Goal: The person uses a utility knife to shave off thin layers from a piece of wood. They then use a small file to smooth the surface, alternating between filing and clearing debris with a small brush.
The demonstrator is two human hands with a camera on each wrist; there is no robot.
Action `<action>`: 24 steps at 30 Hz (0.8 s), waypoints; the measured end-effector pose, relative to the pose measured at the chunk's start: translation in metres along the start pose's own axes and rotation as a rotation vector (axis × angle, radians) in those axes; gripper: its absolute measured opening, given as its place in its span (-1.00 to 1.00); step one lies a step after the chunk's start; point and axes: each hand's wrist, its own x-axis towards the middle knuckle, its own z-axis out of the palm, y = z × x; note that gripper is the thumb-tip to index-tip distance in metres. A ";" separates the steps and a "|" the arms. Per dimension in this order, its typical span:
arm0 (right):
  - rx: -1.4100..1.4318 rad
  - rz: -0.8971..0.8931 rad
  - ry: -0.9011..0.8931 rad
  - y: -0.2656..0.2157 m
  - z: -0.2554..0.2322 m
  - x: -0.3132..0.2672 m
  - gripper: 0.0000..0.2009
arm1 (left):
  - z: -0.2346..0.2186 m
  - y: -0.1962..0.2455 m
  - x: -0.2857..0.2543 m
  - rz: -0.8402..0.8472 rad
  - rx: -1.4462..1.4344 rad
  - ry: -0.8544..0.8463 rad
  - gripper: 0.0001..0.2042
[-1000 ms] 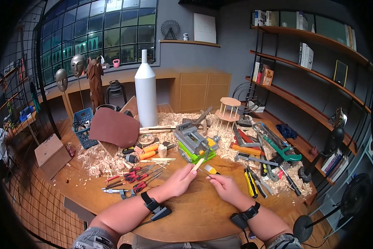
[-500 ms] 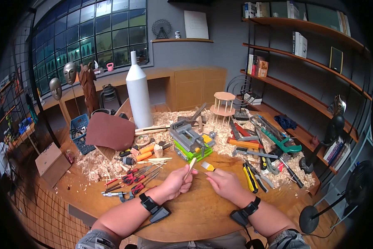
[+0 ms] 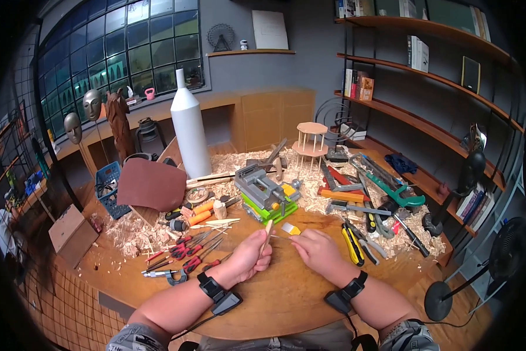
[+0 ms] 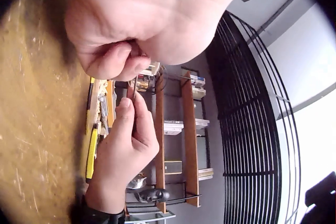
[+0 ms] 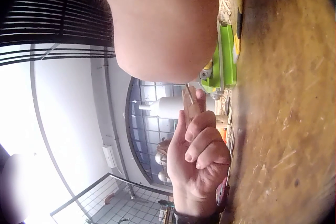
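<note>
My left hand grips a small light wood piece that stands up between thumb and fingers; in the right wrist view the piece rises from the curled left hand. My right hand pinches a thin rod-like tool, its tip at the wood. In the left wrist view the right hand holds this thin dark tool between thumb and forefinger, close to the left hand. The tool's far end is hidden by the fingers. A yellow-handled brush lies just beyond both hands.
A grey vise on a green base stands beyond the hands. Red-handled tools and a micrometer lie left; a yellow cutter, pliers and a green saw lie right. Wood shavings, a white bottle and a small wooden stand are behind.
The head view has shifted, so the scene sits a little further left. The left hand has drawn back from the vise and turned the wood piece more upright; both hands keep their holds.
</note>
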 end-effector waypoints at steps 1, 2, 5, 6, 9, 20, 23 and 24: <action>-0.006 0.004 0.006 -0.001 -0.001 0.000 -0.84 | 0.000 0.000 0.001 0.028 0.044 -0.003 -0.74; -0.010 0.023 -0.026 -0.003 -0.002 -0.001 -0.85 | 0.000 0.001 0.002 0.028 0.050 -0.010 -0.74; 0.080 0.092 -0.058 -0.002 0.002 -0.004 -0.86 | -0.003 0.000 0.004 0.221 0.401 0.037 -0.75; 0.174 0.133 -0.057 0.000 0.005 -0.005 -0.84 | -0.007 0.000 0.007 0.259 0.426 0.001 -0.76; 0.683 0.319 -0.084 0.009 0.026 -0.011 -0.78 | -0.014 0.003 0.009 0.329 0.528 -0.059 -0.76; 1.114 0.587 -0.265 0.007 0.019 -0.002 -0.78 | -0.016 0.010 0.004 0.442 0.762 -0.082 -0.73; 0.365 0.077 -0.050 0.003 0.008 -0.003 -0.82 | -0.014 0.005 0.007 0.388 0.539 -0.096 -0.75; 0.020 -0.040 -0.048 -0.002 -0.001 0.000 -0.82 | -0.010 0.006 0.004 0.325 0.422 -0.105 -0.76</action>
